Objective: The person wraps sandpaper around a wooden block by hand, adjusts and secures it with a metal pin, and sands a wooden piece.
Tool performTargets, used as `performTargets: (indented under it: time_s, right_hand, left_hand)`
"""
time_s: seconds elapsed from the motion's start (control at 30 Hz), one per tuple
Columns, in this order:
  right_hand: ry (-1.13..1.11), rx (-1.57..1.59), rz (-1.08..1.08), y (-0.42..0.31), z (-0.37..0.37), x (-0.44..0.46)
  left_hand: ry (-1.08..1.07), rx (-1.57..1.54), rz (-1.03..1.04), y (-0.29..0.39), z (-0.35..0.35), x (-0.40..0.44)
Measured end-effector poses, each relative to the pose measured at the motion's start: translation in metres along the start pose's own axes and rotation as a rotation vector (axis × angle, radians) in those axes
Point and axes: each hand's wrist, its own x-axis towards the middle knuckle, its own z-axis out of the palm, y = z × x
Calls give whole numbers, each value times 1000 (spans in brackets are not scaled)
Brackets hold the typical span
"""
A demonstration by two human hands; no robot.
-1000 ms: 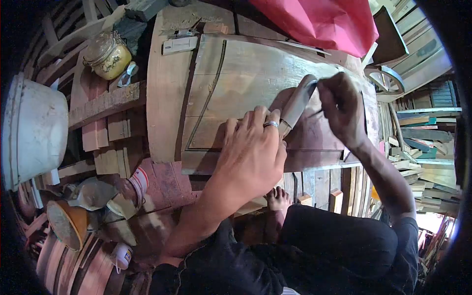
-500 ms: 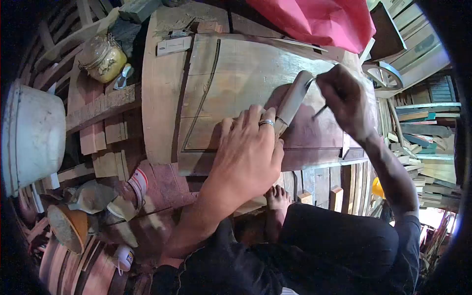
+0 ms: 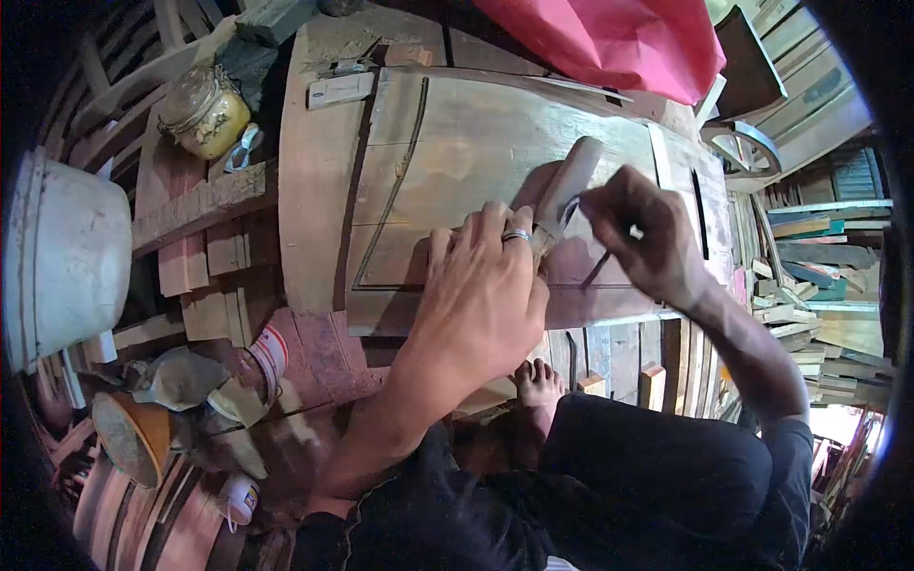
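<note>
On the wooden panel (image 3: pixel 457 124), my left hand (image 3: pixel 481 290) is closed round the lower end of a narrow, rounded wooden piece (image 3: pixel 569 183), which slants up to the right. A ring shows on one finger. My right hand (image 3: pixel 643 233) is pinched just right of the piece, on a thin dark tool whose shaft points down-left from the fist. A small dark, shiny bit shows between the fingertips and the piece's side. The tool's exact shape is hard to make out.
Pink sheet (image 3: pixel 619 48) lies at the top. A glass jar (image 3: pixel 205 112) with yellow contents and a white bucket (image 3: pixel 76 257) are at the left. An orange bowl (image 3: pixel 129 438) and a white cup (image 3: pixel 238 497) are at lower left. Stacked wood offcuts (image 3: pixel 828 257) fill the right side.
My right hand has moved down and slightly left along the wooden piece, from near its top end towards its middle. My left hand keeps its grip in almost the same place.
</note>
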Motion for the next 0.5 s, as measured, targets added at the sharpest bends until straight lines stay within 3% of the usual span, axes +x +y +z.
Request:
performTargets:
  time_s: [0.07, 0.13, 0.23, 0.33, 0.37, 0.5]
  right_hand:
    - [107, -16, -80, 18, -10, 15]
    - [177, -44, 44, 18, -15, 24]
    - [5, 17, -43, -1, -3, 5]
    - [5, -174, -124, 4, -18, 18]
    - [62, -134, -15, 17, -25, 25]
    - [215, -76, -13, 14, -43, 43]
  left_hand:
    - [24, 10, 1, 0, 2, -1]
    - [30, 27, 8, 0, 2, -1]
    - [-75, -21, -24, 2, -6, 2]
    - [-3, -11, 1, -1, -1, 0]
    - [-1, -9, -1, 0, 0, 0]
    - [10, -8, 4, -1, 0, -1]
